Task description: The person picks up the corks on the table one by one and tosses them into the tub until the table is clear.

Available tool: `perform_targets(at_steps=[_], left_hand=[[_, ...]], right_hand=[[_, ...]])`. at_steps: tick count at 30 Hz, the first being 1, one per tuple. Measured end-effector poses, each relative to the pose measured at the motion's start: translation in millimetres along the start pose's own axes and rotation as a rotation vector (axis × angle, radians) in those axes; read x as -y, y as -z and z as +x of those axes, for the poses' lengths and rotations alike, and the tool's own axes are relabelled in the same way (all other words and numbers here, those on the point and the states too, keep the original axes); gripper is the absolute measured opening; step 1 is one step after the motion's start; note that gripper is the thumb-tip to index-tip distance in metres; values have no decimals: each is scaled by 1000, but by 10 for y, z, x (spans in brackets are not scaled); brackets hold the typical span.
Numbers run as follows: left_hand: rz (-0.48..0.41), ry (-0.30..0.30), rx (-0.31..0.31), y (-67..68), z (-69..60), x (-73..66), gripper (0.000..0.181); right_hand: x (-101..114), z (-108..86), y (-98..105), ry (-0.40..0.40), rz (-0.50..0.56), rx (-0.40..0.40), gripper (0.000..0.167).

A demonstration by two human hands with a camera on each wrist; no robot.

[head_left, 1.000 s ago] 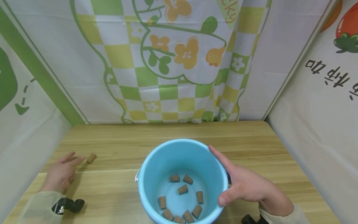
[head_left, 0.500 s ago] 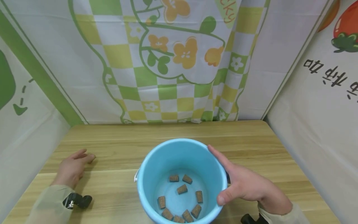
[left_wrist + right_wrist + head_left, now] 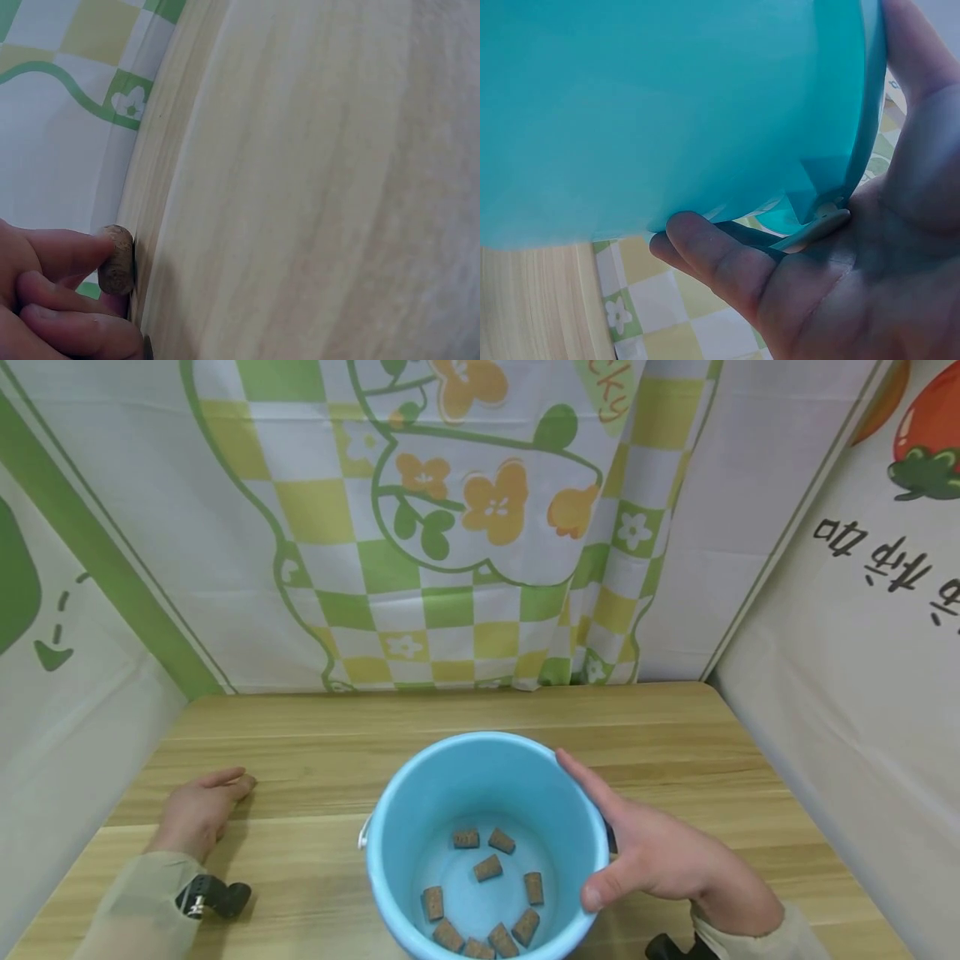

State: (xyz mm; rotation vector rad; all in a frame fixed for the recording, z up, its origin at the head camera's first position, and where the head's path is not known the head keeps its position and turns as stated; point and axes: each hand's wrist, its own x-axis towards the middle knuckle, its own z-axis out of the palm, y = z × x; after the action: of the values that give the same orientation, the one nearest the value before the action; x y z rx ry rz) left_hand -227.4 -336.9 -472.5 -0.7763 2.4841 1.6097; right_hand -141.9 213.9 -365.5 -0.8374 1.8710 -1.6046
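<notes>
At the left of the table my left hand (image 3: 197, 814) pinches a cork (image 3: 117, 264) between its fingertips. In the left wrist view that cork stands close to the tabletop; the head view shows it mostly covered by the fingers. My right hand (image 3: 663, 856) grips the right side of a light blue bucket (image 3: 480, 777), with the thumb and a finger at its rim. From the right wrist view, other fingers (image 3: 712, 251) lie against the bucket's outer wall near the handle mount. Inside, several brown corks (image 3: 487, 867) lie scattered over the bottom.
The wooden table (image 3: 300, 727) ends at a patterned cloth (image 3: 450, 610) behind, with printed cloth walls left and right. A white handle end (image 3: 364, 832) sticks out from the bucket's left side. Black camera mounts (image 3: 213, 896) sit on both wrists.
My left hand has moved right to the lone cork on the table and closed its fingertips on it. The right hand and the bucket have stayed in place.
</notes>
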Motion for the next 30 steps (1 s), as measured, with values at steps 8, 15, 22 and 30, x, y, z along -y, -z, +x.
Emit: perform_targets(at_steps=[8,15,22,30], left_hand=[[21,-49,7,-37,-28,2,55],[101,-74,13,-30,-54,-7,54],[236,-153,138,15,-137,-105,59],[127,-95,165,8,-176,-105,56]], right_hand=[[17,-8,-7,-23,9,-1,124],[22,-14,-5,-21,-7,-8,124],[-8,-4,-5,19,-6,2,122],[10,7,-7,-21,2,-3,124]])
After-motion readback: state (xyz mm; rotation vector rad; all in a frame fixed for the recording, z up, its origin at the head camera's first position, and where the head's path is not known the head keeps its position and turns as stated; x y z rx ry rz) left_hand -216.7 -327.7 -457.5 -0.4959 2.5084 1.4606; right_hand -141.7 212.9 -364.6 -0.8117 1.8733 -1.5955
